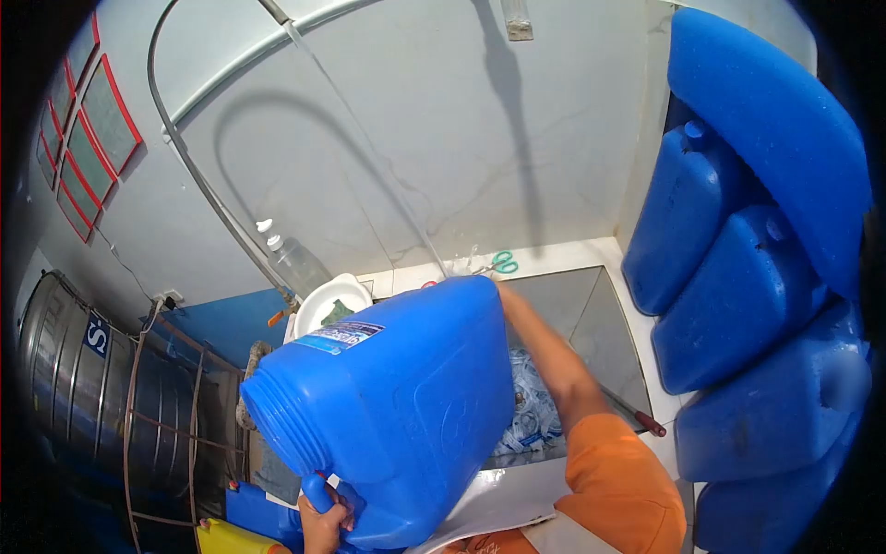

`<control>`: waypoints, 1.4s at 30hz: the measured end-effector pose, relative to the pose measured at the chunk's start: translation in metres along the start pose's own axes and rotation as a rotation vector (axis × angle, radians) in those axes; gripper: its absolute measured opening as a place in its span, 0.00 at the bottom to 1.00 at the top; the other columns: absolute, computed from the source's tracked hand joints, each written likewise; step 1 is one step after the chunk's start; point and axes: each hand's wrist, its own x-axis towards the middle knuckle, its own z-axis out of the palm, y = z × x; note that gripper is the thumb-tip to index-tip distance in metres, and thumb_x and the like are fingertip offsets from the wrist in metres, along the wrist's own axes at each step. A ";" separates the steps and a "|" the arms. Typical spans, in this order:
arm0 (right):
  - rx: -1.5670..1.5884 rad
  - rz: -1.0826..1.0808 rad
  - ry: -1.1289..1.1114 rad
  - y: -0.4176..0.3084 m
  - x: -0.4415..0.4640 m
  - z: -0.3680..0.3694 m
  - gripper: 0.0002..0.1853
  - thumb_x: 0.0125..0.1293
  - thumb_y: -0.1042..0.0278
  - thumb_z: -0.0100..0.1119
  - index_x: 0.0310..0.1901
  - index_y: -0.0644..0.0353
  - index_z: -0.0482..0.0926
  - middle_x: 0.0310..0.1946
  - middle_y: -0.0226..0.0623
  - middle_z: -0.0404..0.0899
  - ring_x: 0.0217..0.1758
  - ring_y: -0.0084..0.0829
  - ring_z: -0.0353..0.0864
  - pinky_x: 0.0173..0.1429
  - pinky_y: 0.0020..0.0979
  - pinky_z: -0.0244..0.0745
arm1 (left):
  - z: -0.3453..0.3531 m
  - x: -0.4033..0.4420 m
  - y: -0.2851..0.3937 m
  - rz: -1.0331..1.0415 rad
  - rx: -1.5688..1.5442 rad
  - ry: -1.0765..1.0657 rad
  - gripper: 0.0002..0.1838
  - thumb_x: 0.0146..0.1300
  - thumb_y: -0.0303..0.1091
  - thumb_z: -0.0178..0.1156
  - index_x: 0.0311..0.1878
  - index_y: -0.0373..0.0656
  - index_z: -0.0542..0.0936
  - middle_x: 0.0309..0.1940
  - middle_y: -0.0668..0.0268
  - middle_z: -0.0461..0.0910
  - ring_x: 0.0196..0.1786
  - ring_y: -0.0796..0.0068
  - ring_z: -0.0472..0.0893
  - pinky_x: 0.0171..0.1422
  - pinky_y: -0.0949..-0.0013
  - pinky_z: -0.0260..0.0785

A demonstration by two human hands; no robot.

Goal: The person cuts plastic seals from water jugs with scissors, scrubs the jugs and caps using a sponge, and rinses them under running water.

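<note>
A large blue water jug [415,379] lies tilted across the sink, its wide threaded mouth [281,420] facing down to the left. My left hand [323,524] is closed around the jug's handle, just below the mouth. My right arm reaches over the sink to the jug's far end, where my right hand [509,300] touches it; the fingers are hidden behind the jug. From the tap [275,11] above, a thin stream of water runs down toward the jug's far end. The sink [604,323] holds crumpled clear and bluish plastic pieces [531,406].
Several blue jugs [729,295] are stacked at the right. Scissors [503,262], a white bowl [318,300] and a pump bottle [295,263] sit along the back ledge. A red-handled tool [651,424] rests on the sink's right edge. At the left is a steel tank [92,379].
</note>
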 end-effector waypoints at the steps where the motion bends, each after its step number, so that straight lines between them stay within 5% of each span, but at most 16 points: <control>1: -0.017 0.006 0.006 0.026 0.004 -0.009 0.13 0.64 0.63 0.48 0.37 0.62 0.80 0.32 0.39 0.81 0.31 0.34 0.81 0.37 0.35 0.77 | 0.000 0.001 -0.003 0.011 -0.015 0.016 0.08 0.37 0.20 0.51 0.22 0.39 0.64 0.10 0.65 0.64 0.08 0.76 0.62 0.11 0.72 0.57; 7: -0.604 0.072 0.145 0.163 -0.034 -0.080 0.16 0.65 0.61 0.46 0.39 0.64 0.79 0.34 0.47 0.81 0.35 0.40 0.81 0.41 0.40 0.73 | -0.009 0.022 0.014 0.049 0.119 0.092 0.05 0.37 0.22 0.51 0.20 0.38 0.65 0.09 0.64 0.65 0.08 0.76 0.63 0.12 0.73 0.57; 11: -1.276 -0.388 0.883 0.039 -0.067 -0.108 0.19 0.67 0.59 0.41 0.45 0.63 0.78 0.37 0.53 0.79 0.40 0.50 0.79 0.45 0.45 0.71 | 0.007 0.049 0.023 0.021 0.168 -0.135 0.04 0.42 0.22 0.57 0.20 0.37 0.71 0.12 0.65 0.71 0.11 0.77 0.69 0.17 0.74 0.61; 13: -1.261 -0.975 1.137 -0.031 -0.094 -0.103 0.18 0.66 0.63 0.43 0.53 0.60 0.72 0.43 0.55 0.75 0.39 0.55 0.76 0.45 0.49 0.70 | 0.015 0.070 0.019 0.031 0.391 -0.279 0.05 0.43 0.25 0.60 0.24 0.36 0.75 0.14 0.67 0.73 0.12 0.77 0.71 0.17 0.74 0.62; 15: -1.371 -0.626 1.158 -0.079 -0.111 -0.103 0.26 0.63 0.63 0.46 0.63 0.56 0.62 0.53 0.53 0.69 0.48 0.54 0.74 0.51 0.50 0.68 | 0.052 0.079 0.024 0.060 0.538 -0.335 0.10 0.44 0.29 0.63 0.31 0.37 0.79 0.15 0.65 0.75 0.17 0.76 0.75 0.22 0.72 0.66; 17: -1.620 -0.335 1.110 -0.086 -0.107 -0.136 0.29 0.62 0.63 0.48 0.66 0.55 0.58 0.58 0.50 0.64 0.55 0.53 0.68 0.55 0.51 0.65 | 0.094 0.095 0.003 0.615 0.559 -0.480 0.14 0.45 0.36 0.65 0.36 0.41 0.81 0.17 0.59 0.78 0.21 0.68 0.79 0.27 0.66 0.70; 18: -1.832 -0.029 1.046 -0.089 -0.101 -0.146 0.33 0.60 0.64 0.50 0.68 0.54 0.54 0.63 0.48 0.59 0.63 0.52 0.62 0.60 0.51 0.61 | 0.110 0.098 -0.004 0.615 0.797 -0.481 0.15 0.46 0.38 0.64 0.38 0.43 0.81 0.19 0.56 0.78 0.23 0.62 0.80 0.29 0.62 0.71; 21: -1.922 0.020 1.101 -0.106 -0.102 -0.134 0.39 0.58 0.63 0.51 0.70 0.55 0.47 0.69 0.44 0.49 0.72 0.51 0.44 0.65 0.53 0.53 | 0.169 0.097 -0.017 0.623 1.211 -0.568 0.18 0.46 0.43 0.64 0.41 0.48 0.80 0.21 0.56 0.79 0.26 0.52 0.79 0.32 0.54 0.72; 23: -2.012 -0.149 1.142 -0.126 -0.100 -0.109 0.32 0.57 0.65 0.49 0.65 0.61 0.59 0.64 0.49 0.60 0.69 0.48 0.56 0.63 0.47 0.60 | 0.199 0.106 -0.044 0.754 1.266 -0.721 0.17 0.47 0.43 0.62 0.41 0.49 0.78 0.20 0.58 0.79 0.26 0.54 0.80 0.31 0.54 0.72; 25: -1.956 0.032 0.542 -0.161 -0.094 -0.063 0.23 0.55 0.68 0.48 0.54 0.66 0.73 0.51 0.52 0.74 0.55 0.46 0.74 0.56 0.40 0.69 | 0.227 0.104 -0.050 0.809 1.296 -0.846 0.16 0.48 0.41 0.61 0.41 0.47 0.75 0.19 0.58 0.78 0.24 0.56 0.80 0.30 0.55 0.71; 27: -1.881 -0.105 0.271 -0.166 -0.083 -0.015 0.16 0.58 0.67 0.47 0.41 0.69 0.79 0.35 0.47 0.80 0.33 0.39 0.82 0.41 0.34 0.79 | 0.247 0.096 -0.066 0.930 1.154 -0.920 0.15 0.49 0.38 0.60 0.39 0.44 0.74 0.20 0.59 0.78 0.24 0.55 0.79 0.29 0.54 0.70; 29: -1.452 -0.332 0.107 -0.146 -0.077 0.035 0.11 0.58 0.72 0.47 0.35 0.71 0.77 0.31 0.44 0.79 0.33 0.31 0.81 0.39 0.29 0.80 | 0.268 0.077 -0.076 1.087 1.059 -0.973 0.17 0.50 0.39 0.61 0.41 0.40 0.74 0.26 0.56 0.79 0.30 0.55 0.79 0.35 0.53 0.70; 32: -1.018 -0.146 0.055 -0.119 -0.079 0.119 0.08 0.58 0.77 0.46 0.31 0.72 0.75 0.30 0.41 0.78 0.31 0.28 0.80 0.39 0.26 0.80 | 0.264 0.066 -0.048 1.128 0.737 -0.996 0.20 0.50 0.39 0.63 0.43 0.38 0.74 0.35 0.53 0.78 0.39 0.55 0.77 0.44 0.55 0.69; 34: -1.007 -0.122 0.031 -0.109 -0.066 0.134 0.07 0.59 0.77 0.47 0.32 0.71 0.74 0.30 0.41 0.77 0.32 0.29 0.80 0.39 0.27 0.81 | 0.229 0.102 -0.051 1.188 0.534 -0.753 0.22 0.49 0.40 0.65 0.45 0.37 0.75 0.41 0.52 0.76 0.47 0.55 0.74 0.52 0.57 0.66; 38: -0.886 -0.080 0.049 -0.097 -0.043 0.138 0.06 0.59 0.78 0.48 0.35 0.72 0.72 0.28 0.41 0.76 0.31 0.32 0.82 0.38 0.28 0.82 | 0.083 0.158 -0.015 0.531 1.244 -0.239 0.29 0.48 0.50 0.65 0.43 0.32 0.75 0.49 0.42 0.71 0.55 0.47 0.69 0.61 0.55 0.61; 42: -0.830 -0.041 0.114 -0.096 -0.041 0.146 0.05 0.60 0.78 0.47 0.34 0.73 0.71 0.26 0.44 0.76 0.29 0.35 0.82 0.36 0.28 0.82 | -0.020 0.201 -0.077 0.466 1.537 0.031 0.51 0.38 0.65 0.66 0.60 0.36 0.68 0.58 0.41 0.64 0.61 0.42 0.64 0.65 0.49 0.57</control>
